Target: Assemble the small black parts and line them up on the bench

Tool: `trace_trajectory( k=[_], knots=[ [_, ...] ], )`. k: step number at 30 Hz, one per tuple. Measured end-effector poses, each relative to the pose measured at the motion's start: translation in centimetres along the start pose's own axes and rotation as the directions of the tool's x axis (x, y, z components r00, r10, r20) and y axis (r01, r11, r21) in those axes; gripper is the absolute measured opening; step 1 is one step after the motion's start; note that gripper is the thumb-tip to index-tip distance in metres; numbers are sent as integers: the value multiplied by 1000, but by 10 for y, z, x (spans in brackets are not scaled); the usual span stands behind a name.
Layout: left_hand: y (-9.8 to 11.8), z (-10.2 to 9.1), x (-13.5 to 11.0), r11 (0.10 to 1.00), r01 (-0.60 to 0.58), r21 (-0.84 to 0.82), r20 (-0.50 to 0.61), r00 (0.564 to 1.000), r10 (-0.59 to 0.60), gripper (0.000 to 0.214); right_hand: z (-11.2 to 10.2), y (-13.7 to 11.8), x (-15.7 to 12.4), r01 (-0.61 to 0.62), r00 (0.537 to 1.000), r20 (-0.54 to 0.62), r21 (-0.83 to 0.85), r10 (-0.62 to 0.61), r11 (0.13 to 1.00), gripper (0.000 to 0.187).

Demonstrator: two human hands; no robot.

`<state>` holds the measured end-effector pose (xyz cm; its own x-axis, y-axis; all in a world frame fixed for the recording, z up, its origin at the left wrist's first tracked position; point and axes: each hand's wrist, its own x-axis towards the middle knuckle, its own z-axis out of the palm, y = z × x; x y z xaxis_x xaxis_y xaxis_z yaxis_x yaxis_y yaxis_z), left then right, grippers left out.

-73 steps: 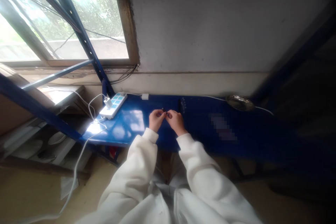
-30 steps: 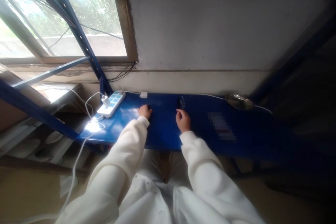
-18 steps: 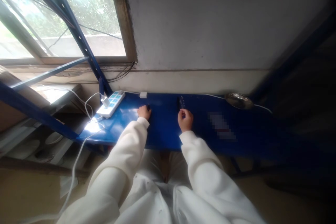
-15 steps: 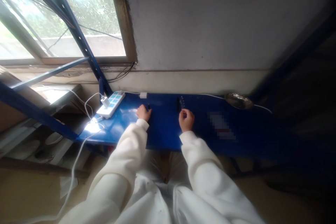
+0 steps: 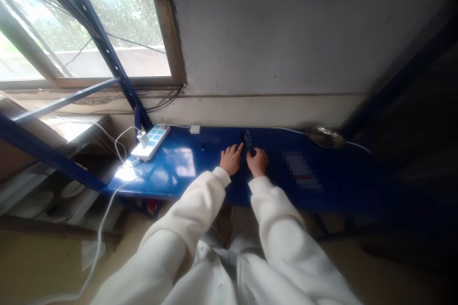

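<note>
Take a clock face centred between the two hands, with twelve toward the wall. The left hand (image 5: pixel 231 158) has its fingers spread, the index reaching up toward twelve at a group of small dark pieces (image 5: pixel 242 137); whether the fingertip touches them, I cannot tell. The right hand (image 5: pixel 258 162), just beside it at three, has thumb and fingers curled at the near end of a row of small clear pieces (image 5: pixel 248 139), which also runs toward twelve. Whether it grips one, I cannot tell (the parts are tiny and blurred).

Judging by the layout, the work is partway along: one small black piece (image 5: pixel 202 146) rests apart between nine and ten on the blue metal table (image 5: pixel 214 137), out of both hands and seemingly dealt with. The dark group and the clear row look like what is left, though their number is unreadable. A white power strip (image 5: pixel 156 141) lies farther out, just past nine.
</note>
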<state>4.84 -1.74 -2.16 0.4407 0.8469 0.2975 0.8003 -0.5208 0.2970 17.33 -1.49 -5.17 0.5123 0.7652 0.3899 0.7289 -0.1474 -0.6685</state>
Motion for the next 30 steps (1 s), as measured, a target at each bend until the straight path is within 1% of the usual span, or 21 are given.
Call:
trace_trajectory(
  k=[2, 4, 6, 8, 11, 14, 16, 18, 22, 25, 28, 30],
  knots=[
    [0, 6, 6, 1000, 2, 29, 18, 1000, -3, 53, -1, 2, 2, 5, 999, 38, -43, -4, 999, 31],
    [-1, 8, 12, 999, -15, 47, 13, 1000, 15, 49, 0, 4, 5, 11, 998, 56, -70, -7, 998, 27],
    [-3, 9, 18, 998, -39, 46, -6, 999, 40, 42, 2, 6, 7, 22, 998, 66, -83, -17, 996, 23],
    [-6, 7, 21, 999, -32, 23, -25, 999, 32, 32, 6, 8, 10, 43, 997, 73, -93, -36, 995, 20],
    [-10, 4, 22, 996, 41, -76, -86, 995, -47, 19, 11, 11, 13, 60, 997, 62, -109, -54, 992, 19],
    [-15, 0, 16, 969, 87, -231, -203, 970, -136, 15, 15, 12, 14, 59, 998, 27, -117, -56, 991, 17],
    [-16, -3, 11, 944, 92, -317, -266, 947, -182, 14, 15, 11, 14, 58, 998, 4, -120, -58, 991, 16],
    [-16, -7, 6, 925, 89, -371, -303, 929, -211, 13, 15, 10, 15, 60, 998, 1, -123, -60, 991, 14],
    [-13, -14, 1, 908, 64, -414, -347, 911, -222, 12, 12, 5, 14, 79, 995, 67, -142, -70, 987, 10],
    [-12, -19, 1, 906, 55, -419, -355, 909, -219, 12, 7, -2, 9, 161, 983, 113, -146, -145, 976, 11],
    [-13, -21, 1, 909, 58, -413, -346, 913, -215, 11, 1, -10, 2, 272, 956, 152, -148, -250, 951, 12],
    [-15, -22, 1, 914, 44, -403, -356, 913, -201, 11, -3, -16, -1, 317, 942, 164, -147, -293, 937, 12]
  ],
)
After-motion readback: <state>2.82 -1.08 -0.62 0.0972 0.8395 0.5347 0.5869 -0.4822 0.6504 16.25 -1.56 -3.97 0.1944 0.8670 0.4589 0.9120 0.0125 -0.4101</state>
